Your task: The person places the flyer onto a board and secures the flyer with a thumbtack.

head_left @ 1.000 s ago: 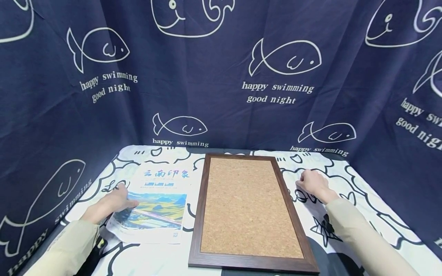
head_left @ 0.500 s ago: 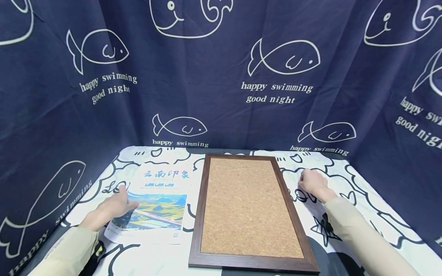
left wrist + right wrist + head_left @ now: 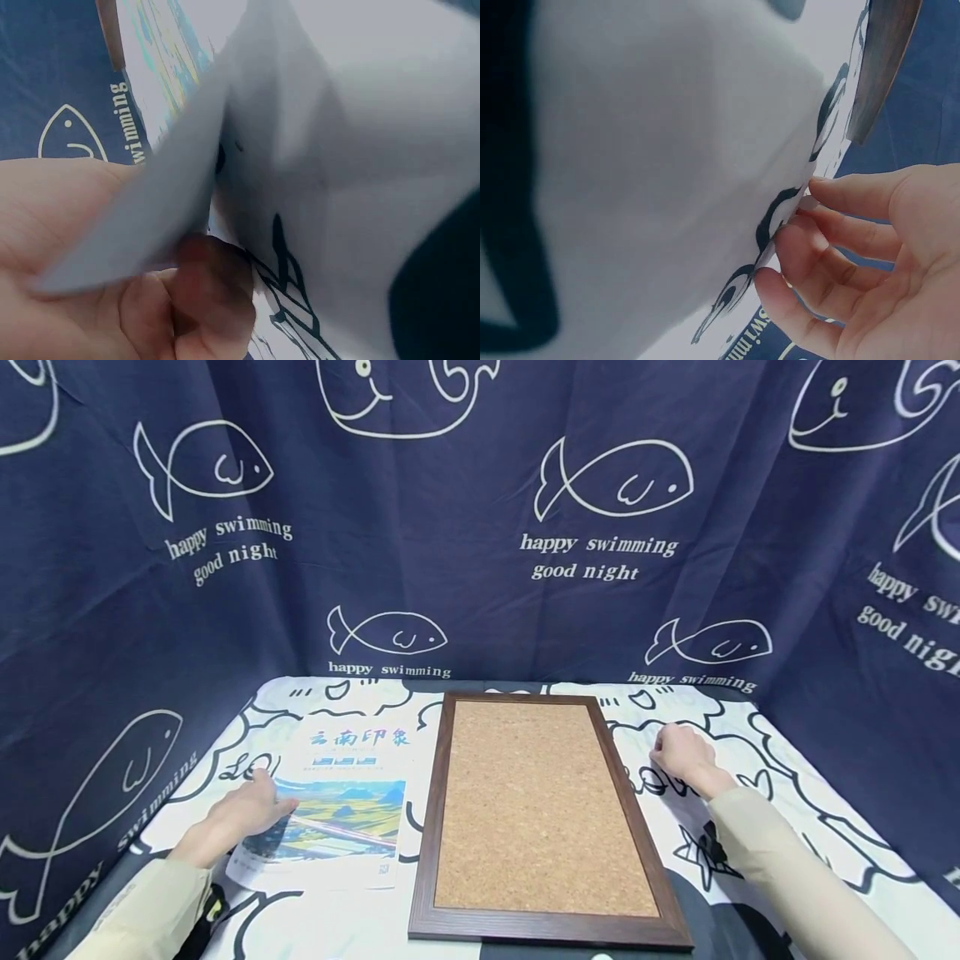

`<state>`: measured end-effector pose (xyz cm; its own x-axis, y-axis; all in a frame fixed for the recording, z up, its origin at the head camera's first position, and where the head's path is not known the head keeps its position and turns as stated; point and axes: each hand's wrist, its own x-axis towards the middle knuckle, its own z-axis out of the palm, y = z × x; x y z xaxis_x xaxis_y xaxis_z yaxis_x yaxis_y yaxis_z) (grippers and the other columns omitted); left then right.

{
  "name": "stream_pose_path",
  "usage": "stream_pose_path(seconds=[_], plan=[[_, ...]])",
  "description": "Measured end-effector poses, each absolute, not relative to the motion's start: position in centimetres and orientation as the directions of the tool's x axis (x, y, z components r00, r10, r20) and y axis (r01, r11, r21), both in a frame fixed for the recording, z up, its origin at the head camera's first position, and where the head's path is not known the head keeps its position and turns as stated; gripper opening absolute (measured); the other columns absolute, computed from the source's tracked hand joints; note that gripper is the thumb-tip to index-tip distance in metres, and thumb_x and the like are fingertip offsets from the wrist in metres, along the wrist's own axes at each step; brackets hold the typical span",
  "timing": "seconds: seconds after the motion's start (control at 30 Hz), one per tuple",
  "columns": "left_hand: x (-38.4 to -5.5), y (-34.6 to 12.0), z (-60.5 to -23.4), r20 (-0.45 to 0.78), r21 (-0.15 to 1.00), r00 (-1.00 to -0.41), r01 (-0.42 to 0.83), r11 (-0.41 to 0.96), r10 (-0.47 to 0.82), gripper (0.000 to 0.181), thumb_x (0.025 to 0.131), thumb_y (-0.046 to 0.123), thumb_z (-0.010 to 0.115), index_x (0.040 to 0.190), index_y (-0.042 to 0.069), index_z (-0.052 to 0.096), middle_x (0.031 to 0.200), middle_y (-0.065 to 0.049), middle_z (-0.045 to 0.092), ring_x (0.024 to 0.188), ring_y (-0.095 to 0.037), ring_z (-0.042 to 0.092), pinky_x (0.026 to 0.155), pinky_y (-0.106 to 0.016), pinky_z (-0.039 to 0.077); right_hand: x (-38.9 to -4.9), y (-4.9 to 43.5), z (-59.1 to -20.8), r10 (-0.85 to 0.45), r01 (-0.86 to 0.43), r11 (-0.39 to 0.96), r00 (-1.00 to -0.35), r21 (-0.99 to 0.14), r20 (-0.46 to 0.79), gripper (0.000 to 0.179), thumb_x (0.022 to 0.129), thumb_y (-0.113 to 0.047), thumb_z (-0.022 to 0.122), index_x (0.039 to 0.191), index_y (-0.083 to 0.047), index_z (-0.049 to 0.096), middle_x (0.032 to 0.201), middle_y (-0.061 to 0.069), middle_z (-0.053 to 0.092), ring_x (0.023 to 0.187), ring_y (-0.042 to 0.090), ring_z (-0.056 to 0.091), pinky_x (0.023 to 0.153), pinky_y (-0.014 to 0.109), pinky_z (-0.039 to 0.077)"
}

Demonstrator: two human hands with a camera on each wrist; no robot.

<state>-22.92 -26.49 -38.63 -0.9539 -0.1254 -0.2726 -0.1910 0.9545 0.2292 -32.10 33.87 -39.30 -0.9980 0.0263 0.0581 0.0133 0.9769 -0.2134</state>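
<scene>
A paper poster (image 3: pixel 352 810) lies to the left of a framed cork board (image 3: pixel 547 810). It has blue Chinese lettering at the top and a printed landscape below. My left hand (image 3: pixel 251 810) pinches the poster's left edge, thumb above and fingers beneath. In the left wrist view, the lifted paper (image 3: pixel 157 202) bends up between thumb and fingers. Right of the board, my right hand (image 3: pixel 684 752) rests on the patterned cloth. The right wrist view shows its fingers (image 3: pixel 802 240) loosely curled, touching the cloth and holding nothing.
The black-and-white cloth (image 3: pixel 810 827) covers the table. A dark blue curtain (image 3: pixel 480 568) with fish drawings hangs behind and at both sides. Something black with a yellow patch (image 3: pixel 214 906) lies under the left sleeve. A small white round thing (image 3: pixel 602 957) shows below the board's near edge.
The left hand has shifted slightly down and left, and the poster's lower left corner has moved a little with it. The right hand and cork board have stayed put.
</scene>
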Motion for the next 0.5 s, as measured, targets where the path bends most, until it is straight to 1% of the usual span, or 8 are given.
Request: stream_pose_path(seconds=[0.07, 0.13, 0.17, 0.23, 0.3, 0.37, 0.43, 0.5], plan=[[-22.87, -26.41, -38.69, -0.256, 0.246, -0.959, -0.184, 0.952, -0.12, 0.081, 0.095, 0.03, 0.058, 0.13, -0.029, 0.016, 0.095, -0.039, 0.056, 0.081, -0.046, 0.062, 0.069, -0.05, 0.052, -32.05, 33.86, -39.28, 0.037, 0.025, 0.975, -0.998, -0.22, 0.051, 0.015, 0.081, -0.012, 0.061, 0.081, -0.001, 0.071, 0.075, 0.015, 0.067, 0.06, 0.023, 0.055, 0.052, 0.038, 0.042], [-22.83, -26.37, -38.72, -0.238, 0.269, -0.966, -0.167, 0.948, -0.103, 0.074, 0.095, 0.027, 0.058, 0.126, -0.029, 0.02, 0.087, -0.033, 0.057, 0.073, -0.038, 0.061, 0.063, -0.044, 0.05, -32.01, 33.86, -39.29, 0.045, 0.033, 0.974, -0.998, -0.225, 0.049, 0.015, 0.082, -0.012, 0.062, 0.082, 0.0, 0.071, 0.077, 0.016, 0.068, 0.061, 0.024, 0.056, 0.052, 0.038, 0.042], [-22.81, -26.36, -38.72, -0.227, 0.284, -0.97, -0.15, 0.947, -0.086, 0.072, 0.095, 0.024, 0.058, 0.125, -0.029, 0.021, 0.084, -0.03, 0.057, 0.069, -0.033, 0.06, 0.06, -0.041, 0.048, -32.0, 33.87, -39.31, 0.047, 0.035, 0.973, -0.998, -0.228, 0.049, 0.016, 0.082, -0.012, 0.062, 0.083, 0.0, 0.071, 0.077, 0.017, 0.068, 0.061, 0.024, 0.056, 0.052, 0.038, 0.042], [-22.75, -26.35, -38.73, -0.21, 0.302, -0.976, -0.119, 0.946, -0.055, 0.071, 0.095, 0.021, 0.057, 0.128, -0.03, 0.02, 0.081, -0.026, 0.058, 0.066, -0.028, 0.058, 0.058, -0.038, 0.046, -31.97, 33.88, -39.32, 0.046, 0.033, 0.972, -0.998, -0.233, 0.05, 0.016, 0.083, -0.012, 0.062, 0.084, 0.001, 0.072, 0.078, 0.017, 0.068, 0.061, 0.024, 0.056, 0.052, 0.038, 0.042], [-22.73, -26.35, -38.76, -0.199, 0.323, -0.98, -0.094, 0.942, -0.03, 0.071, 0.096, 0.018, 0.056, 0.13, -0.03, 0.017, 0.078, -0.023, 0.058, 0.064, -0.026, 0.056, 0.056, -0.036, 0.043, -31.96, 33.91, -39.32, 0.042, 0.027, 0.972, -0.998, -0.235, 0.056, 0.016, 0.083, -0.012, 0.062, 0.084, 0.0, 0.072, 0.078, 0.017, 0.069, 0.061, 0.023, 0.056, 0.052, 0.038, 0.042], [-22.76, -26.37, -38.85, -0.189, 0.332, -0.982, -0.078, 0.94, -0.015, 0.071, 0.096, 0.017, 0.054, 0.132, -0.029, 0.014, 0.079, -0.022, 0.058, 0.066, -0.025, 0.057, 0.058, -0.037, 0.045, -31.93, 33.94, -39.29, 0.042, 0.027, 0.971, -0.998, -0.237, 0.056, 0.016, 0.084, -0.012, 0.062, 0.084, 0.0, 0.072, 0.078, 0.017, 0.069, 0.06, 0.023, 0.055, 0.051, 0.038, 0.041], [-22.85, -26.4, -39.04, -0.184, 0.338, -0.983, -0.079, 0.938, -0.017, 0.067, 0.097, 0.015, 0.052, 0.132, -0.028, 0.016, 0.08, -0.023, 0.058, 0.068, -0.027, 0.058, 0.06, -0.04, 0.047, -31.92, 33.94, -39.26, 0.042, 0.027, 0.971, -0.997, -0.238, 0.057, 0.016, 0.084, -0.012, 0.062, 0.084, 0.0, 0.072, 0.078, 0.017, 0.069, 0.061, 0.023, 0.056, 0.051, 0.038, 0.041], [-22.99, -26.44, -39.31, -0.176, 0.343, -0.984, -0.085, 0.935, -0.025, 0.06, 0.098, 0.014, 0.05, 0.13, -0.026, 0.019, 0.085, -0.026, 0.057, 0.073, -0.029, 0.06, 0.064, -0.043, 0.05, -31.94, 33.97, -39.3, 0.043, 0.027, 0.971, -0.997, -0.239, 0.058, 0.015, 0.084, -0.012, 0.062, 0.083, 0.0, 0.072, 0.078, 0.017, 0.069, 0.061, 0.023, 0.056, 0.052, 0.038, 0.042]])
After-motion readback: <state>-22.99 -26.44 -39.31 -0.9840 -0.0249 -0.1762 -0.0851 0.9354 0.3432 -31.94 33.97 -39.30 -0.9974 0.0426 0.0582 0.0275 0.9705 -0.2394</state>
